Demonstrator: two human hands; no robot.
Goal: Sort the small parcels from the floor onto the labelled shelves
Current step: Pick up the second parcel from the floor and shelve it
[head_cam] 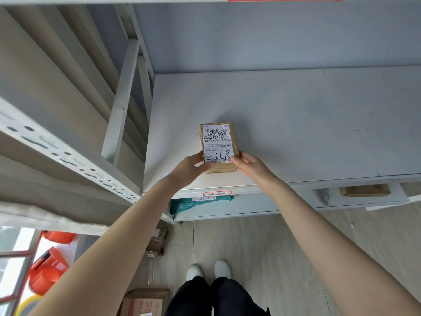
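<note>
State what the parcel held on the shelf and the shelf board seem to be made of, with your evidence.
Parcel: apparently brown cardboard or kraft paper, matt, creased at its edges, with a white printed paper label. Shelf board: smooth pale grey, faintly scuffed; painted metal or laminate, hard to tell.

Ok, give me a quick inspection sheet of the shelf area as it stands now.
Surface: grey shelf board, scuffed, with only one parcel on it.
Job's things: brown parcel flat near front edge, label up; handwritten shelf label below.
Clutter: teal mailer and another brown parcel on the lower shelf; boxes on floor.
Grippers: left hand and right hand hold the parcel's near corners.
Cables: nothing seen.
Surroundings: adjacent shelving, orange items.
</note>
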